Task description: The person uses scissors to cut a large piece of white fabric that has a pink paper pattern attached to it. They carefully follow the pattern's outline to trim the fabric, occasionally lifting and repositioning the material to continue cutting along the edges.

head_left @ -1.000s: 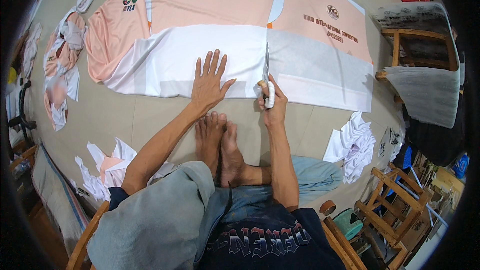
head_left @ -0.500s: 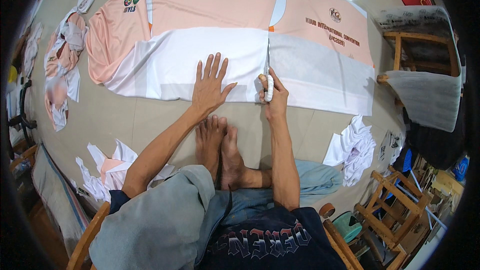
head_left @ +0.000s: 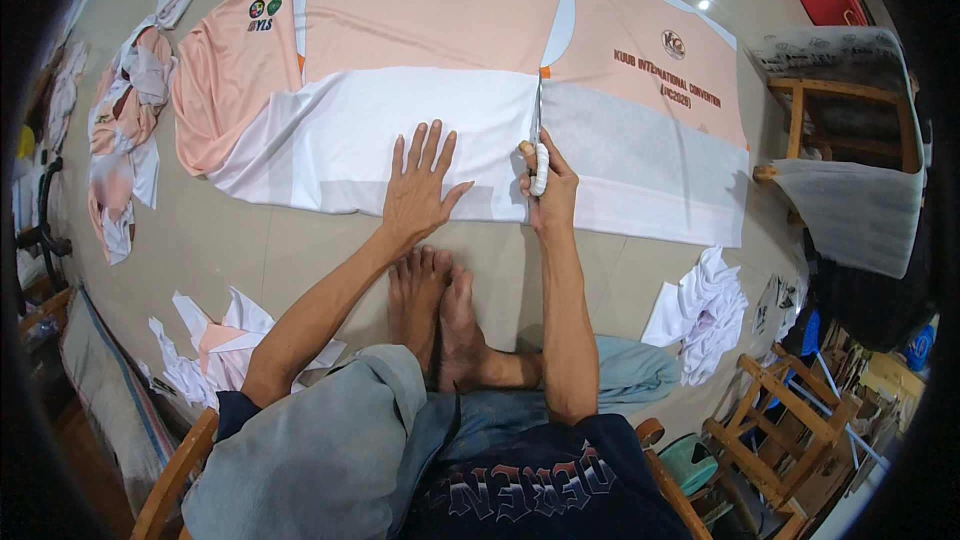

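Pressing flat with fingers spread, the left hand (head_left: 420,190) lies palm-down on the white lower band of a large peach-and-white printed fabric sheet (head_left: 440,60) spread on the beige floor (head_left: 230,250); the right hand (head_left: 548,185) is closed around the white-wrapped handle of a pair of metal scissors (head_left: 538,135), just beside the left hand and to its right. The scissors' long axis runs straight away from the person, handle nearest the body and blades pointing up the sheet toward the peach panels; the tips reach a small orange mark at the seam where white meets peach. The sheet's own long axis runs left to right across the floor, beyond both hands, its near white edge level with the wrists. Between the forearms rest the person's bare feet (head_left: 440,310), soles against the floor, just short of the sheet's edge. Farther out, a heap of white fabric scraps (head_left: 705,310) lies to the right; peach-and-white offcuts (head_left: 215,350) lie to the left near the elbow, and more cut pieces (head_left: 125,130) sit at the far left. Wooden chairs (head_left: 790,420) stand at the lower right.
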### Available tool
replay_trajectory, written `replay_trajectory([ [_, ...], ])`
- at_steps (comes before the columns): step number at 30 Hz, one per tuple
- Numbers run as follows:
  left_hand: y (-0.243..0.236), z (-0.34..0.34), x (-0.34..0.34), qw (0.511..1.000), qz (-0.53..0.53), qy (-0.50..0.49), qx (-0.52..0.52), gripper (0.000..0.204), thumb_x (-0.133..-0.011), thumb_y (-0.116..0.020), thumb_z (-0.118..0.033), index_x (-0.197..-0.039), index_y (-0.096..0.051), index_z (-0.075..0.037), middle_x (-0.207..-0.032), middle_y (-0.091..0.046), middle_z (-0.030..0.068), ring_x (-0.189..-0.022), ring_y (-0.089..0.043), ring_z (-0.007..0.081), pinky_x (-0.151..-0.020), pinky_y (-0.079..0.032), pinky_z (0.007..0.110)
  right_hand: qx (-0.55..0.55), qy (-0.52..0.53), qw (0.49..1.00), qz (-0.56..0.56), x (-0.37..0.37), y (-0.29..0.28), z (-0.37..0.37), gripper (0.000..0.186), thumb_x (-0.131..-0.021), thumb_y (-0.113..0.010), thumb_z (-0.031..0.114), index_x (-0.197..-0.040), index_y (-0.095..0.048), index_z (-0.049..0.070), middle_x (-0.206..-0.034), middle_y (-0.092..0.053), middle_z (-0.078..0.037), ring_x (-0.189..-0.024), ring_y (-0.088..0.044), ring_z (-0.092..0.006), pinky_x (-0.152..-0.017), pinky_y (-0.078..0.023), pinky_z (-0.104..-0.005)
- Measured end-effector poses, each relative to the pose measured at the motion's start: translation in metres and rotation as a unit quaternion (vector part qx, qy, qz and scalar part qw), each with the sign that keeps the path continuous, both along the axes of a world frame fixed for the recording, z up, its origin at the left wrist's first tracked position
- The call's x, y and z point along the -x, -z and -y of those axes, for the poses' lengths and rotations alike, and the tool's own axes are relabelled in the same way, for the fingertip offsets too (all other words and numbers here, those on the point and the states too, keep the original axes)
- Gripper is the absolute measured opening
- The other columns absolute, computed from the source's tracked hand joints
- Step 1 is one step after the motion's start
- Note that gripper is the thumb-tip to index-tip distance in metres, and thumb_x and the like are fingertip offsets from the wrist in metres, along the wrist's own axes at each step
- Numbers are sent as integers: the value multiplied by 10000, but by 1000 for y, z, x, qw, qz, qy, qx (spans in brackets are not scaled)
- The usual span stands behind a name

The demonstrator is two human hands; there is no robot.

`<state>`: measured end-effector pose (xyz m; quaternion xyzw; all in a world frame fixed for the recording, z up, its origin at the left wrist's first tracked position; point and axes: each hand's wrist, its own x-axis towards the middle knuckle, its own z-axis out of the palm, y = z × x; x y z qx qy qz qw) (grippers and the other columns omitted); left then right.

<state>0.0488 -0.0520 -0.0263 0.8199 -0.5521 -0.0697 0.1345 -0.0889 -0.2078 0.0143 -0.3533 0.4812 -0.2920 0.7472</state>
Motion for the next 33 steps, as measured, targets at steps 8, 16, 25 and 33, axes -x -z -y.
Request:
replay_trajectory([
  [8, -2, 0, 0, 1000, -7, 0, 6, 769, -1023, -420, -557, -1611, -221, -102, -1683, -140, 152, -1558, -101, 332, -1249, -69, 560, 6, -2, 1000, 21, -1, -1, 8, 576, -869, -778, 60, -1393, -560, -44, -810, -641, -34, -499, -504, -81, -436, -361, -237],
  [16, -5, 2, 0, 1000, -14, -1, 15, 783, -1004, -466, -551, -1600, -251, -92, -1675, -167, 164, -1556, -111, 344, -1245, -64, 571, -2, -5, 1000, 15, -1, -2, 9, 568, -867, -784, 65, -1382, -571, -43, -857, -663, -55, -507, -513, -83, -438, -363, -232],
  [25, -13, -10, 9, 966, -78, 248, 14, 513, -931, -641, -401, -1316, -554, -73, -1659, -237, 134, -1546, -170, 317, -1228, -107, 617, -42, -6, 991, 125, 37, -17, -12, 550, -963, -679, 195, -1459, -493, 48, -1063, -672, -98, -554, -502, -78, -461, -367, -207],
  [33, -23, 84, -149, 903, -234, -281, 224, 726, -1016, -509, -515, -1511, -384, 1, -1606, -289, 262, -1516, -205, 407, -1229, -108, 566, 298, 105, 921, -229, 129, -15, -26, 563, -934, -675, 66, -1462, -484, 25, -1186, -625, -102, -928, -645, -180, -775, -532, -297],
])
